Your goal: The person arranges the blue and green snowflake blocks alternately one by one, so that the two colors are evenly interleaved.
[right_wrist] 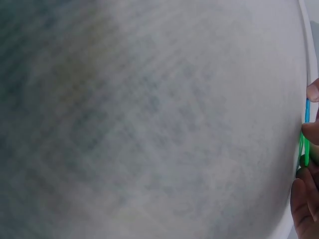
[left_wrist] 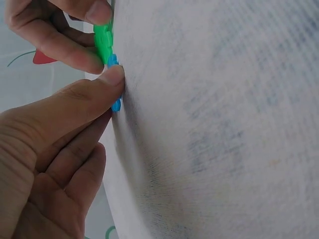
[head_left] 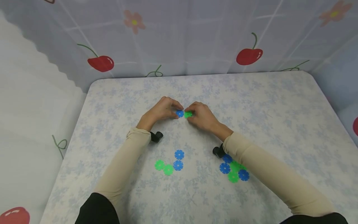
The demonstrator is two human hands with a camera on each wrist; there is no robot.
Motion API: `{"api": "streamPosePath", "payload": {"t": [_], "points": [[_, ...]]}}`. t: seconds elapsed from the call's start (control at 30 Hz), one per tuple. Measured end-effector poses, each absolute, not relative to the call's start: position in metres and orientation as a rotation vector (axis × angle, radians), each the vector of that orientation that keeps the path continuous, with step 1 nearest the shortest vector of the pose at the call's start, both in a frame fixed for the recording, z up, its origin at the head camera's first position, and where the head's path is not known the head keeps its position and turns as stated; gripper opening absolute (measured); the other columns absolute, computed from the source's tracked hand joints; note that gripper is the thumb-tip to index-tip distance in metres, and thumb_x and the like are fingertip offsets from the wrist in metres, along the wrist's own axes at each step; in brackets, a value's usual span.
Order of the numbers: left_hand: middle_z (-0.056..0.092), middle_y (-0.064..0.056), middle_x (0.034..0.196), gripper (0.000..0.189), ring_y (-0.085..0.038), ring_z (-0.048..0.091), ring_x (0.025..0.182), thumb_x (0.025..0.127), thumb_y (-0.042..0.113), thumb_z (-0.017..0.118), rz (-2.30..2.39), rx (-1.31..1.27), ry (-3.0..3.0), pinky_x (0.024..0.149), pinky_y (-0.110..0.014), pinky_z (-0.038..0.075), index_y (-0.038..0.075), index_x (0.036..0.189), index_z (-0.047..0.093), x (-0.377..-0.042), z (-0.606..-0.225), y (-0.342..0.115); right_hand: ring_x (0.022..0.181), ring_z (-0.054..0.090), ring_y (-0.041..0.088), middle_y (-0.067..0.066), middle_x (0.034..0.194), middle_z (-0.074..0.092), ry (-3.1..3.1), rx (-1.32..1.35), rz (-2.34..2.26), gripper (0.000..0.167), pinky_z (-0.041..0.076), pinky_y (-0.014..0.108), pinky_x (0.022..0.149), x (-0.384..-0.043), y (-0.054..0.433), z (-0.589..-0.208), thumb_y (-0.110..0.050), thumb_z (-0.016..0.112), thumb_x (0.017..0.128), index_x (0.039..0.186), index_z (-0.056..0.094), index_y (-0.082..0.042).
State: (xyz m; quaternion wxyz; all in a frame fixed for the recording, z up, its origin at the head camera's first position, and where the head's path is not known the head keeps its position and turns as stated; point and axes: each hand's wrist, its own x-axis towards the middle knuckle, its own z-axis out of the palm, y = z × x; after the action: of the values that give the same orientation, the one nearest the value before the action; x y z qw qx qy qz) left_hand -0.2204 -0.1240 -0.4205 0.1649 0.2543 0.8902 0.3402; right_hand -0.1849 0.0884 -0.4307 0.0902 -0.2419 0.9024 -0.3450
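Near the far middle of the table, my left hand (head_left: 163,109) pinches a blue notched plastic disc (head_left: 180,114) between thumb and fingers. Facing it, my right hand (head_left: 203,117) holds a green notched disc (head_left: 188,114) by its edge. In the left wrist view, the green disc (left_wrist: 103,44) meets the blue disc (left_wrist: 116,105) close over the cloth, partly covered by fingertips. The right wrist view catches the blue disc (right_wrist: 307,112) edge-on at its right border, and two thin green edges (right_wrist: 306,152) show below the right thumb.
Nearer me lie two blue discs (head_left: 178,165) and two green discs (head_left: 168,170) in a bent row. A cluster of blue and green discs (head_left: 233,177) sits partly under the right forearm. A patterned cloth covers the table (head_left: 268,102); a printed curtain (head_left: 179,37) hangs behind.
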Motion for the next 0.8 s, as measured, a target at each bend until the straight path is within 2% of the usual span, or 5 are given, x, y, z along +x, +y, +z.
{"api": "streamPosePath", "payload": {"t": [0.37,0.8], "points": [[0.073,-0.006,0.110,0.035,-0.022,0.064,0.109,0.077,0.002,0.083,0.986,0.718,2.532,0.094,-0.032,0.051,0.004,0.111,0.075,-0.2206,-0.4205,-0.1242,0.103,0.055,0.027,0.011,0.117,0.061,2.700,-0.634,-1.026,0.031,0.049,0.039,0.087,-0.1880,0.0814,-0.4291,-0.006,0.072,0.087,0.118,0.070,-0.001],[0.073,-0.005,0.110,0.034,-0.021,0.063,0.109,0.077,0.003,0.084,0.983,0.736,2.520,0.095,-0.034,0.049,0.005,0.111,0.075,-0.2209,-0.4196,-0.1258,0.112,0.052,0.029,0.011,0.122,0.060,2.738,-0.625,-0.979,0.034,0.048,0.041,0.092,-0.1903,0.0780,-0.4327,-0.010,0.072,0.088,0.121,0.069,-0.003]]}}
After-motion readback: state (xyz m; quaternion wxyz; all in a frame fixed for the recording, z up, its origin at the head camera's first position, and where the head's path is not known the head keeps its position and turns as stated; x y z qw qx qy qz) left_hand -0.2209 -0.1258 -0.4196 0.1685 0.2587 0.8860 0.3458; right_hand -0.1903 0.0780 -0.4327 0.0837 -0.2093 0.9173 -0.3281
